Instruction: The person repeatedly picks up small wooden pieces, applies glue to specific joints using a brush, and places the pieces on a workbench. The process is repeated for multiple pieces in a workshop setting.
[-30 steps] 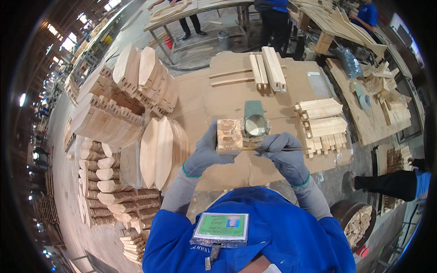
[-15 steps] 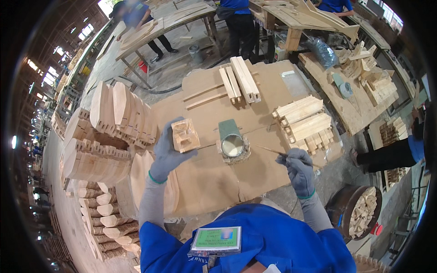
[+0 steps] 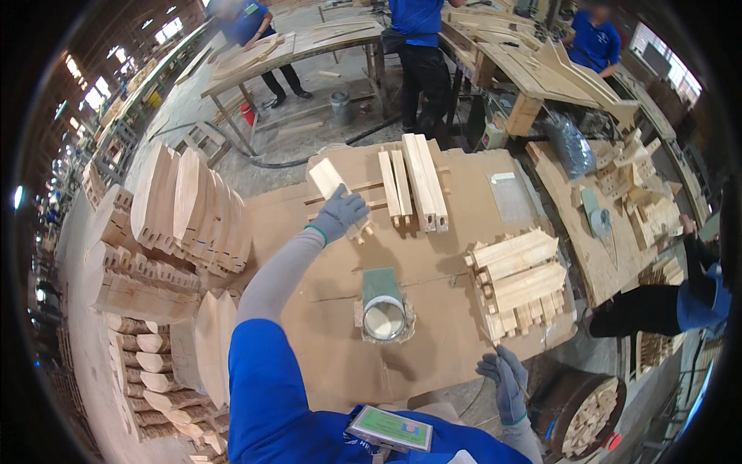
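My left hand (image 3: 340, 213), in a grey glove, reaches to the far left part of the cardboard sheet. It is closed on a pale wooden block (image 3: 327, 177) with pegs at its near end, over thin wooden strips. My right hand (image 3: 505, 384), also gloved, is low at the near right edge, closed round a thin stick (image 3: 487, 338) that points up and away. Between the hands stands a tin (image 3: 384, 319) of whitish liquid, with a green piece (image 3: 378, 281) behind it. Two pairs of wooden bars, one shorter (image 3: 395, 184) and one longer (image 3: 425, 182), lie right of my left hand.
Pegged wooden blocks (image 3: 516, 278) are stacked on the cardboard (image 3: 309, 267) at right. Curved wooden panels (image 3: 189, 205) stand at left. A drum of offcuts (image 3: 591, 417) is at near right. Co-workers in blue (image 3: 417, 23) are at benches beyond; another person's dark-clothed arm shows at right.
My left hand has moved up and away with the wooden block, from left of the tin to the far strips. My right hand has dropped nearer to me, and its stick now points upward.
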`<action>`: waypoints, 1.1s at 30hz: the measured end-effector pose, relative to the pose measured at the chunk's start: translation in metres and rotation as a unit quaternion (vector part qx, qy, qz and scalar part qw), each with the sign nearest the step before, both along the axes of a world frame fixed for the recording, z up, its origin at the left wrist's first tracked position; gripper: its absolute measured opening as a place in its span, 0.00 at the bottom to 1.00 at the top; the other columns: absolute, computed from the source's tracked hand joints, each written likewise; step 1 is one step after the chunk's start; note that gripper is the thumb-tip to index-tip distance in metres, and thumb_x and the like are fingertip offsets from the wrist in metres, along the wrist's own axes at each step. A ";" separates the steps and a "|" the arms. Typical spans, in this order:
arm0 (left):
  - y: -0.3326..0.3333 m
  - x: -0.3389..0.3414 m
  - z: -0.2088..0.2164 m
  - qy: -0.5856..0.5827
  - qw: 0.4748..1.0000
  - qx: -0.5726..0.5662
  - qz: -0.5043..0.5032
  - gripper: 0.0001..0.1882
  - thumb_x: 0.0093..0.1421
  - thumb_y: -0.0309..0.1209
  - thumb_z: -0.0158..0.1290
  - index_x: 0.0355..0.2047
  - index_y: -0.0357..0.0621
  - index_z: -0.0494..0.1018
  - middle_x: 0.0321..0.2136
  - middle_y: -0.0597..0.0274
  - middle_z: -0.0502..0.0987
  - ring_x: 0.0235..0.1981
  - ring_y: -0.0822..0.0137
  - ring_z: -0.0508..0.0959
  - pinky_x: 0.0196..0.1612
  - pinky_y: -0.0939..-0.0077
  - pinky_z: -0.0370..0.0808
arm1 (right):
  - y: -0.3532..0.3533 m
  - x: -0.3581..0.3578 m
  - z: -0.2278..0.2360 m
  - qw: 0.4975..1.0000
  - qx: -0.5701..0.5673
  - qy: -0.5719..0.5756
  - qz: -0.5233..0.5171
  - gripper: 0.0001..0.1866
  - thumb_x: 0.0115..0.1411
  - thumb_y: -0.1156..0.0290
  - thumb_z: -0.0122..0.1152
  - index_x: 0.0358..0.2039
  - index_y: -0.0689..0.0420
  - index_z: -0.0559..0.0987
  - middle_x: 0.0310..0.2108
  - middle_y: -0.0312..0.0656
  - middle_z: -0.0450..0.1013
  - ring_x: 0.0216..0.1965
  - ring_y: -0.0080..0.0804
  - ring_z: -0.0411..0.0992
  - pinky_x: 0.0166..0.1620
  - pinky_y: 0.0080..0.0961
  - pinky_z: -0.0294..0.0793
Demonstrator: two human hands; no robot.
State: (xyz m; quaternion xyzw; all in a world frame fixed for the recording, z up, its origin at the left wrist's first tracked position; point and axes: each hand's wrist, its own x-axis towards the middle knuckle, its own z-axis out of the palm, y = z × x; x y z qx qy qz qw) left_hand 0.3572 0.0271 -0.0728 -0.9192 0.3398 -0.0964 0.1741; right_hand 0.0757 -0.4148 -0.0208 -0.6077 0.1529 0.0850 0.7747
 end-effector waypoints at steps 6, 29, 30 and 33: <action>-0.021 0.043 -0.041 0.152 0.967 0.204 -0.013 0.17 0.60 0.36 0.42 0.50 0.56 0.63 0.53 0.62 0.63 0.57 0.62 0.63 0.61 0.54 0.52 | -0.009 -0.001 -0.009 0.998 -0.034 0.040 -0.044 0.18 0.62 0.73 0.47 0.51 0.67 0.67 0.36 0.51 0.73 0.33 0.36 0.75 0.38 0.30 0.79; 0.027 -0.290 -0.032 0.020 0.894 -0.207 0.396 0.43 0.44 0.38 0.58 0.62 0.53 0.54 0.61 0.47 0.52 0.63 0.44 0.51 0.61 0.36 0.39 | 0.090 0.008 0.031 0.988 -0.125 -0.087 0.022 0.25 0.67 0.66 0.38 0.63 0.57 0.54 0.47 0.52 0.70 0.36 0.30 0.73 0.41 0.27 0.76; 0.030 -0.319 -0.026 0.035 0.874 -0.236 0.423 0.44 0.43 0.39 0.59 0.62 0.52 0.54 0.61 0.46 0.51 0.63 0.43 0.50 0.61 0.35 0.38 | 0.106 0.003 0.040 0.985 -0.127 -0.113 0.035 0.26 0.66 0.68 0.36 0.64 0.57 0.53 0.49 0.54 0.68 0.37 0.30 0.73 0.42 0.28 0.75; 0.039 -0.406 -0.017 -0.008 0.829 -0.271 0.488 0.47 0.42 0.41 0.61 0.62 0.47 0.52 0.62 0.42 0.48 0.64 0.42 0.46 0.61 0.36 0.38 | 0.137 -0.014 0.039 0.961 -0.114 -0.222 0.115 0.26 0.66 0.69 0.36 0.64 0.59 0.51 0.50 0.55 0.66 0.40 0.33 0.73 0.44 0.30 0.74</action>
